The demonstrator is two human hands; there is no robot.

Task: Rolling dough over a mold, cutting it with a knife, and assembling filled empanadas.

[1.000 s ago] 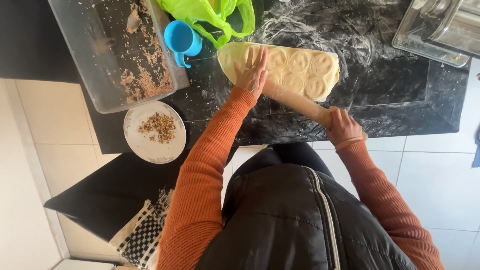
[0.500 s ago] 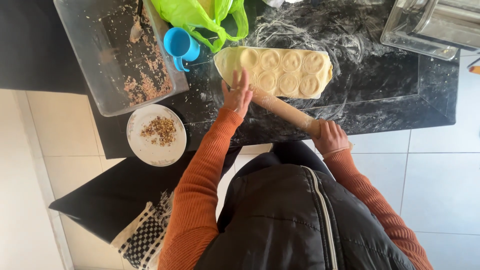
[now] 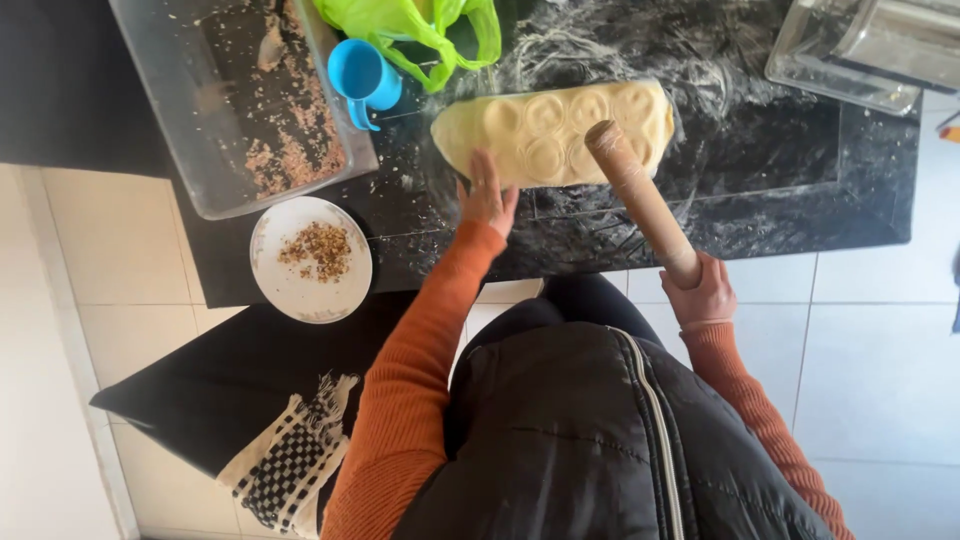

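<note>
Left hand (image 3: 487,195), fingers spread, presses the dough (image 3: 520,140) flat to steady it on the surface (image 3: 800,180). Right hand (image 3: 700,295), fingers clamped, lifts the pin (image 3: 640,200) clear.

Ribbed orange sleeves (image 3: 420,400), black padded vest (image 3: 560,440) with a pale zip line, bare hands (image 3: 487,195)

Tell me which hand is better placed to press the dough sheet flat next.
Left. The left hand already rests at the near edge of the dough sheet, while the right hand is busy gripping the rolling pin.
</note>
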